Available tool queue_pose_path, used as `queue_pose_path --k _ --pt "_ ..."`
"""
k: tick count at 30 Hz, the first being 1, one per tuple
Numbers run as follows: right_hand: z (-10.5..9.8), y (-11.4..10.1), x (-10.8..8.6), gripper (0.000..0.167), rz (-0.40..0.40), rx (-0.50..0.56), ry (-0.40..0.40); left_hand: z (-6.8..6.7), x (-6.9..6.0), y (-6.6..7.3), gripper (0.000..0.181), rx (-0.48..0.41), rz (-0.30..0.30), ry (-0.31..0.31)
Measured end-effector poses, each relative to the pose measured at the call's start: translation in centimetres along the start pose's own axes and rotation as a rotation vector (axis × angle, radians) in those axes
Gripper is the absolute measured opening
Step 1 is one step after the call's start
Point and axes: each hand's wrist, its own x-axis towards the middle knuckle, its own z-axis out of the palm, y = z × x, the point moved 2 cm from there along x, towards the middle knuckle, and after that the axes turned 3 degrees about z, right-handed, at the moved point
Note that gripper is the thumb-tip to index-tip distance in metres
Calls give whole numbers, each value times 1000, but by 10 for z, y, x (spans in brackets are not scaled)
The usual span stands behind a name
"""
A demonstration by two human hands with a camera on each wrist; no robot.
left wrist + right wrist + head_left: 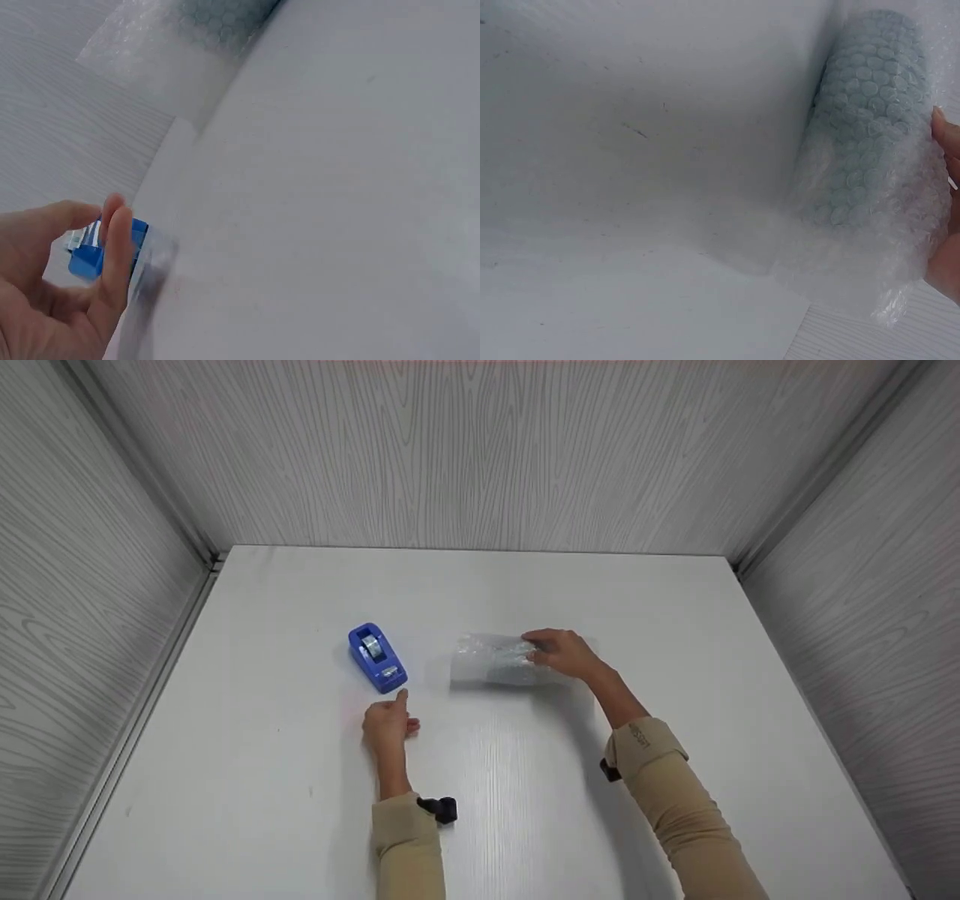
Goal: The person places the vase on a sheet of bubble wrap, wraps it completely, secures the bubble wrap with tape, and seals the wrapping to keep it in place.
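A greenish-grey cylinder-like item rolled in clear bubble wrap [487, 661] lies across the middle of the table; the wrap hides what it is. My right hand [570, 654] grips its right part from above, thumb and fingers on either side. In the right wrist view, the bubble-wrapped roll [862, 142] shows loose wrap at its near end. Left of it stands a blue tape dispenser [379, 660] with a clear tape roll. My left hand [386, 726] is just in front of the dispenser, one finger pointing at its front end. In the left wrist view, the fingers [116, 259] partly hide the dispenser.
The white table [240, 780] has grey wood-grain panels [480, 450] along its back and sides. A small black wrist camera [442, 810] sits on the left cuff.
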Motion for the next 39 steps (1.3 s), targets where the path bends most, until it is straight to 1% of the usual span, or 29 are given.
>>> queue_pose_path --k 1,2,3,4,5,7,11,12,14,16,21,23,26,29,33,37,39 --pt "0 0 0 38 -6 -7 2 -1 1 2 44 44 30 71" --pt "0 0 0 38 -14 -12 4 -3 2 4 43 69 60 135" --pt "0 0 0 38 -21 -14 7 -3 3 6 43 76 85 184" --pt "-1 0 0 38 -25 -13 10 -3 4 8 42 73 103 211" --pt "-1 0 0 38 -28 -12 13 -3 5 10 42 60 111 222" --pt "-1 0 0 37 -34 -9 21 -2 7 11 39 2 97 207" --pt "-1 -1 0 37 -41 -4 17 2 11 10 36 -184 33 136" --pt "-1 -1 0 37 -40 -5 14 3 11 9 35 -228 21 125" --pt "0 -1 -1 37 -39 -7 9 5 13 8 32 -287 10 116" --pt "0 -2 -1 37 -37 -10 6 6 14 8 30 -293 18 127" --pt "0 -1 -1 38 -21 4 -1 6 17 7 27 -246 38 149" --pt "0 0 -2 39 -12 21 -8 6 18 7 26 -255 33 145" --pt "0 0 -2 39 -3 40 -17 5 17 8 26 -293 20 124" --pt "0 0 -2 39 -6 36 -13 4 16 8 29 -316 -12 104" --pt "0 0 -2 39 -11 28 -8 4 17 7 32 -312 -63 100" --pt "-1 -1 -2 38 -20 24 -2 6 19 8 31 -353 -116 85" --pt "-1 -1 -2 38 -21 25 0 7 20 9 29 -382 -158 79"
